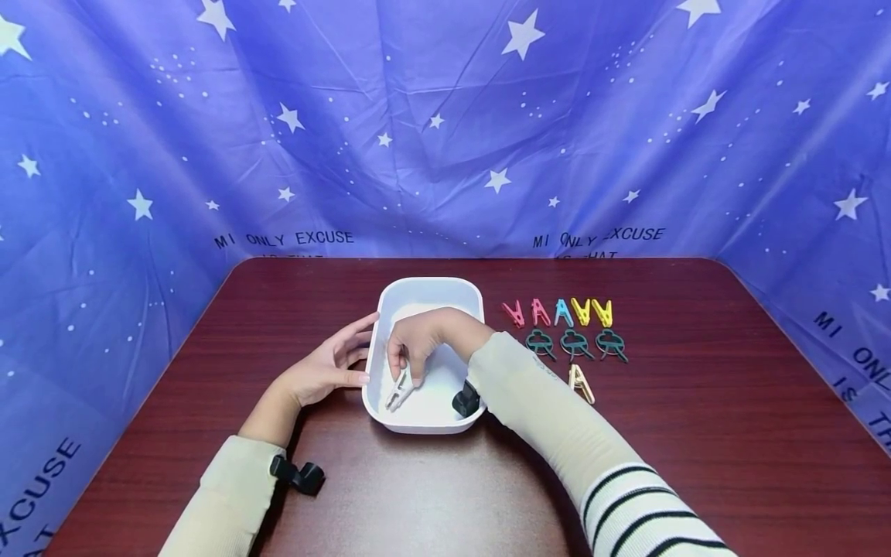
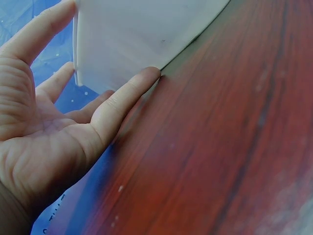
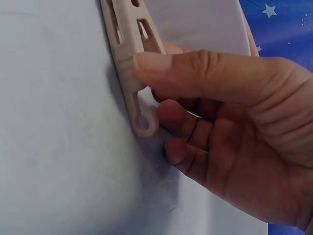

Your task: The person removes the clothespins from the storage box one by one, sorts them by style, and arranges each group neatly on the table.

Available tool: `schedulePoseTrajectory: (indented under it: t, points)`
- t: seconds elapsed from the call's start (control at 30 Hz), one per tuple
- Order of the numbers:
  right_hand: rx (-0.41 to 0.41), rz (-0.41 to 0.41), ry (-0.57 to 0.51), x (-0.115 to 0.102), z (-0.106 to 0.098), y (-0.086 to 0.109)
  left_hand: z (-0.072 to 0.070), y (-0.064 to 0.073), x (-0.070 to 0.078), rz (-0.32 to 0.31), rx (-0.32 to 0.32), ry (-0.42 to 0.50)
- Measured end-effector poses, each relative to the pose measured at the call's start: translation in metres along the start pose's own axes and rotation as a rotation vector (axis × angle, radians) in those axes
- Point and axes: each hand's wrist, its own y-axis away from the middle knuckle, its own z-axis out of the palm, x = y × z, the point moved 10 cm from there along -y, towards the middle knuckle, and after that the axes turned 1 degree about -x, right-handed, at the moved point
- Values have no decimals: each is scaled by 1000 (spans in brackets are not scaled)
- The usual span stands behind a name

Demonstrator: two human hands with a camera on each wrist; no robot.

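My right hand (image 1: 422, 338) reaches down into a white rectangular tub (image 1: 433, 425) and pinches a pale beige clothespin (image 1: 400, 389) between thumb and fingers. In the right wrist view the clothespin (image 3: 128, 63) lies along the tub's inner surface, the thumb (image 3: 161, 66) across its side. Outside the tub, my left hand (image 1: 326, 367) is spread against the left wall. The left wrist view shows its fingertips touching the tub's outer wall (image 2: 132, 44), the fingers fairly straight.
Right of the tub stand pink clips (image 1: 539, 312), a blue clip (image 1: 563, 312) and yellow clips (image 1: 602, 312) in a row. Below them lie dark green round clips (image 1: 575, 344). Another beige clothespin (image 1: 581, 384) is beside my right sleeve. A starry blue curtain (image 1: 445, 155) hangs behind the table.
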Motion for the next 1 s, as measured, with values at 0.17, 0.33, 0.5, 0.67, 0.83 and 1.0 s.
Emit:
schedulePoseTrajectory:
  t: [0.17, 0.33, 0.5, 0.67, 0.83, 1.0]
  points:
    - [20, -3, -40, 0, -2, 2, 0, 0, 1, -2, 5, -1]
    - [47, 2, -79, 1, -4, 3, 1, 0, 2, -4, 10, -2]
    - [89, 8, -105, 4, -7, 5, 1, 0, 1, -7, 12, 1]
    - [112, 7, -261, 10, -10, 10, 0, 0, 1, -8, 13, -5]
    - [109, -45, -421, 9, -12, 14, 1, 0, 2, -5, 14, -13]
    - [122, -98, -526, 3, -15, 18, 1, 0, 2, 2, 10, -20]
